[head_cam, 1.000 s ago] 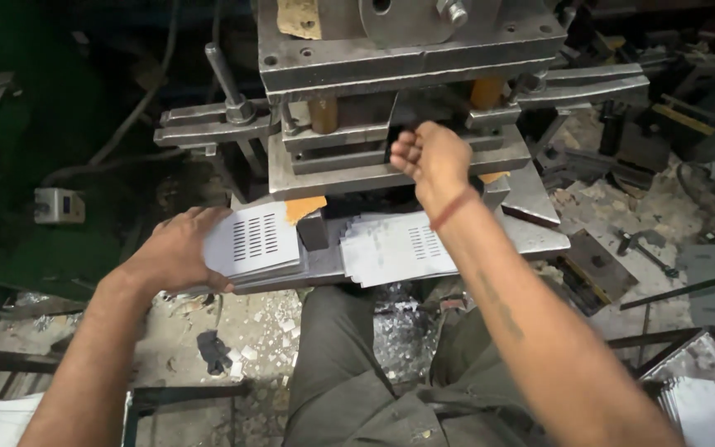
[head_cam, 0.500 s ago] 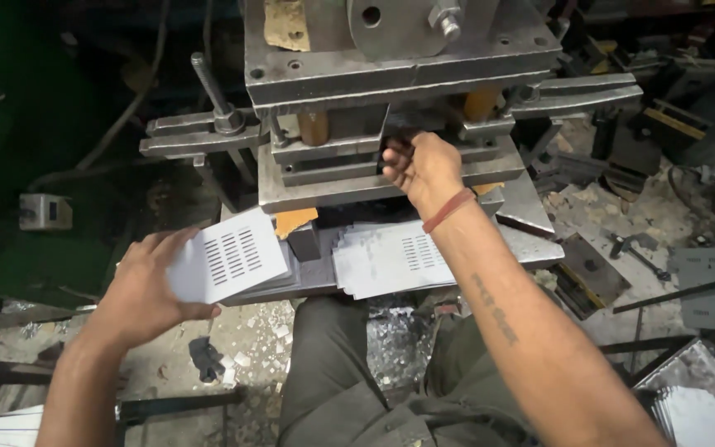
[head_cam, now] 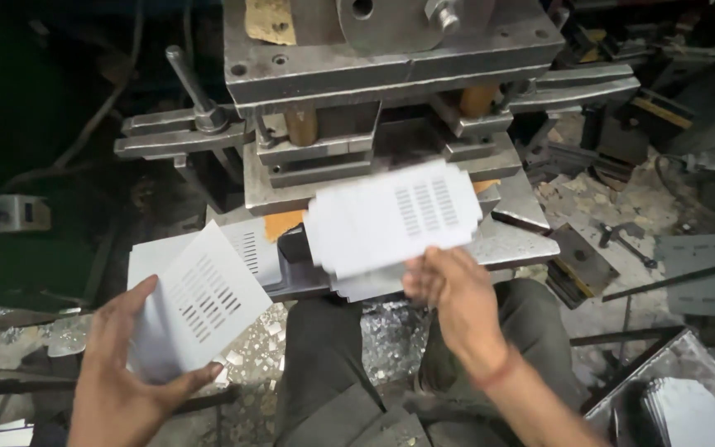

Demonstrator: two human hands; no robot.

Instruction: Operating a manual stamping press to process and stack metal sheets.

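Observation:
My left hand (head_cam: 130,372) holds a slotted white metal sheet (head_cam: 196,306) at the lower left, tilted, off the side of the press. My right hand (head_cam: 450,294) grips the lower edge of another white sheet with slots (head_cam: 391,217) and holds it, blurred, in front of the grey metal press (head_cam: 382,91). Below that sheet, a stack of white sheets (head_cam: 357,285) lies on the press table (head_cam: 506,244). More slotted sheets (head_cam: 246,248) rest at the left of the table. My legs in grey trousers show below.
A lever handle (head_cam: 192,87) stands at the press's left. Metal chips (head_cam: 386,331) litter the floor between my knees. Scrap plates and tools (head_cam: 614,240) lie to the right, a stack of shiny sheets (head_cam: 688,406) at the lower right, dark clutter at the left.
My right hand has come back from the press die and picked up a white sheet from the stack. My left hand has drawn its slotted sheet down and left, away from the table.

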